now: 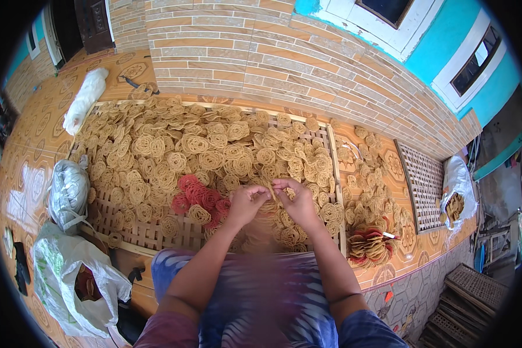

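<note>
My left hand (247, 204) and my right hand (297, 200) are close together over the lower middle of a woven bamboo tray (180, 232). Thumbs and fingers of both pinch a thin tan piece (272, 191); it looks like a coiled cracker seen nearly edge-on. Many flat, swirled tan crackers (210, 159) cover the tray in overlapping layers. To the left of my left hand lies a cluster of red coiled crackers (198, 192) among the tan ones.
A stack of tan and red crackers (368, 243) sits on the tiled floor at right, near loose tan crackers (371, 203). Plastic sacks (69, 278) stand at left, beside a white bundle (87, 98). Another woven tray (420, 182) leans near a brick-patterned wall (307, 64).
</note>
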Action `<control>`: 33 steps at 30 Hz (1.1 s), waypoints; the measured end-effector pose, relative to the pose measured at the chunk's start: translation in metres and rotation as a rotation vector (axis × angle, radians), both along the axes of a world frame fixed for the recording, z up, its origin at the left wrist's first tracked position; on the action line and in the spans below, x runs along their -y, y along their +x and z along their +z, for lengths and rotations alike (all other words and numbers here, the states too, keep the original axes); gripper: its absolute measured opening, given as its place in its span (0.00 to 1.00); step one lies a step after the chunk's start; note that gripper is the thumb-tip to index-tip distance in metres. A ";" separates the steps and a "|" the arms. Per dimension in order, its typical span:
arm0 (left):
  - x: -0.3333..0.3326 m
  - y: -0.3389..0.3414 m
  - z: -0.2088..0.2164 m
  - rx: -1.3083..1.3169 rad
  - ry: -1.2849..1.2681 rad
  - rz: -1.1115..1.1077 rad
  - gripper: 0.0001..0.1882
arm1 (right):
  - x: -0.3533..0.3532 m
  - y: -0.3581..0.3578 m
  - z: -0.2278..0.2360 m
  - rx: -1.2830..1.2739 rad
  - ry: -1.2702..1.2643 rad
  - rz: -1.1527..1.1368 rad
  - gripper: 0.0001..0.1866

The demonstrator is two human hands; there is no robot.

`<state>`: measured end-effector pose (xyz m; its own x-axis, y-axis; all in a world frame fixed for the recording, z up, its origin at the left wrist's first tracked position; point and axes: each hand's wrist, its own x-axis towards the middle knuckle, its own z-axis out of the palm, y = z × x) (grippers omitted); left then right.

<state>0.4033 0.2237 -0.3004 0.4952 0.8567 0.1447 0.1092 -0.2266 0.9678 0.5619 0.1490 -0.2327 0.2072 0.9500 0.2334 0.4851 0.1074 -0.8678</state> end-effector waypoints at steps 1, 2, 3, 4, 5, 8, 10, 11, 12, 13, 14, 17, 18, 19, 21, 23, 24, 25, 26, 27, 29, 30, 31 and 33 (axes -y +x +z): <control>0.000 -0.001 0.004 -0.121 -0.045 0.005 0.10 | 0.000 -0.001 0.000 0.034 0.026 -0.011 0.10; 0.000 0.001 0.007 0.023 0.003 0.050 0.10 | 0.001 -0.001 0.000 0.071 0.062 -0.026 0.08; 0.001 0.003 0.011 0.104 0.009 0.119 0.10 | 0.003 -0.001 0.000 0.148 0.072 -0.027 0.08; 0.001 0.003 0.014 0.181 0.035 0.149 0.10 | 0.004 -0.001 -0.001 0.227 0.092 -0.030 0.07; 0.000 0.002 0.016 0.121 0.119 0.143 0.10 | 0.004 0.000 -0.001 0.311 0.161 -0.030 0.07; -0.001 -0.004 0.020 -0.052 0.286 0.008 0.10 | 0.001 -0.004 0.003 0.274 0.106 -0.033 0.11; -0.001 -0.007 0.019 -0.189 0.204 -0.076 0.10 | 0.001 -0.010 0.010 0.223 0.088 -0.026 0.09; -0.001 -0.008 0.019 -0.175 0.206 -0.064 0.10 | 0.004 -0.013 0.015 0.188 0.003 -0.055 0.09; -0.004 -0.011 0.019 -0.216 0.217 -0.050 0.09 | 0.012 -0.018 0.020 0.300 0.018 -0.022 0.07; -0.007 -0.015 0.021 -0.291 0.229 -0.045 0.09 | 0.025 -0.023 0.025 0.399 -0.024 -0.020 0.05; -0.008 -0.019 0.022 -0.257 0.157 -0.023 0.08 | 0.042 -0.030 0.027 0.488 -0.016 -0.010 0.03; -0.013 -0.030 0.027 -0.223 0.084 0.015 0.04 | 0.113 -0.045 0.020 0.627 -0.683 0.576 0.08; -0.012 -0.033 0.028 -0.214 0.140 0.046 0.05 | 0.129 -0.048 0.013 0.538 -0.540 0.735 0.09; -0.012 -0.035 0.028 -0.199 0.185 0.086 0.05 | 0.143 -0.055 0.003 0.449 -0.339 0.699 0.10; -0.011 -0.040 0.028 -0.204 0.201 0.142 0.07 | 0.158 -0.059 -0.011 0.435 -0.355 0.621 0.10; -0.014 -0.044 0.027 -0.244 0.167 0.233 0.07 | 0.159 -0.065 -0.020 0.457 -0.458 0.498 0.10; -0.017 -0.047 0.027 -0.226 0.185 0.279 0.07 | 0.157 -0.070 -0.023 0.442 -0.433 0.459 0.10; -0.020 -0.049 0.025 -0.224 0.195 0.321 0.08 | 0.147 -0.069 -0.026 0.486 -0.539 0.371 0.10; -0.023 -0.051 0.023 -0.179 0.256 0.333 0.08 | 0.137 -0.068 -0.029 0.526 -0.551 0.315 0.10; -0.024 -0.052 0.020 -0.152 0.292 0.362 0.07 | 0.128 -0.069 -0.034 0.569 -0.561 0.259 0.11; -0.025 -0.053 0.014 -0.134 0.220 0.387 0.07 | 0.114 -0.070 -0.050 0.680 -0.573 0.172 0.11; -0.025 -0.052 0.012 -0.128 0.252 0.384 0.07 | 0.109 -0.070 -0.060 0.736 -0.583 0.134 0.12; -0.025 -0.053 0.009 -0.135 0.254 0.378 0.07 | 0.106 -0.071 -0.071 0.790 -0.591 0.098 0.12; -0.025 -0.054 0.006 -0.143 0.300 0.375 0.07 | 0.102 -0.070 -0.092 0.821 -0.597 0.103 0.14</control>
